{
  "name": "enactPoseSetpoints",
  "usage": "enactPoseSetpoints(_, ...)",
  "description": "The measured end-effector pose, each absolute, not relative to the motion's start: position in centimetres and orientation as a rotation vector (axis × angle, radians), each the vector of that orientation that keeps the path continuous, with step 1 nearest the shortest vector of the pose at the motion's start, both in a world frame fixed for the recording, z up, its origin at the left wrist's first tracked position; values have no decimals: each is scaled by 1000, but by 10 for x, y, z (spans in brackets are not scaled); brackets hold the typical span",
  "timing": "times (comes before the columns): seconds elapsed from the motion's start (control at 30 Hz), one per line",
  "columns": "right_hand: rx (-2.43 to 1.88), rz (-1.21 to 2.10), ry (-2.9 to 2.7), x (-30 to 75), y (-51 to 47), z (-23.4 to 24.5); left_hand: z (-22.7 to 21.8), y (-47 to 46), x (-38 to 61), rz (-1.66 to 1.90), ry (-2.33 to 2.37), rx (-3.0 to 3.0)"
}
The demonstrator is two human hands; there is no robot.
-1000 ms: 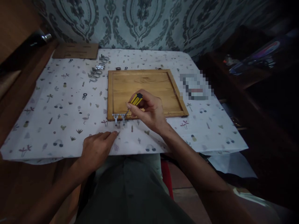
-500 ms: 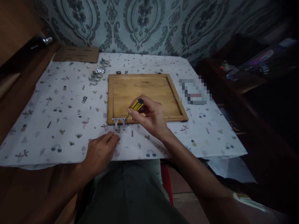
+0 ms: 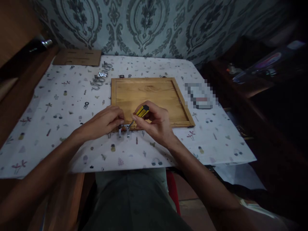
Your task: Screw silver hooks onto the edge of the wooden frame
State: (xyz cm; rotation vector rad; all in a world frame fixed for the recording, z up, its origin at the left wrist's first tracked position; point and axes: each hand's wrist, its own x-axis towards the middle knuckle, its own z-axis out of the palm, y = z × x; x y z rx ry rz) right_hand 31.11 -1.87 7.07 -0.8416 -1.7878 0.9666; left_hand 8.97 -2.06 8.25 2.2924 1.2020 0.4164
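A wooden framed board (image 3: 149, 96) lies flat on the patterned tablecloth (image 3: 60, 128). A small metal hinge bracket (image 3: 124, 129) sits at the board's near left edge. My right hand (image 3: 154, 123) is closed round a yellow and black screwdriver (image 3: 141, 111), its tip pointing down at the bracket. My left hand (image 3: 106, 120) rests at the board's near left corner, fingers curled with their tips pressed on the bracket.
Several metal hooks and hinges (image 3: 99, 78) lie left of the board's far corner. A brown cardboard sheet (image 3: 78, 57) lies at the far left. A small ring piece (image 3: 86, 105) sits on the cloth. A blurred-out object (image 3: 201, 94) lies right of the board. Dark furniture stands to the right.
My left hand has moved from the cloth near the table's front edge up to the bracket at the board's corner. My right hand with the screwdriver has stayed at the bracket.
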Motion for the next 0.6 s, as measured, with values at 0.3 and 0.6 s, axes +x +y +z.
enactPoseSetpoints(0.3,-819,949,-1778,312,-19,74,78,12,100,155,944,2252)
enactPoseSetpoints(0.6,-832,991,-1775,312,-21,75,80,17,107,114,888,2289)
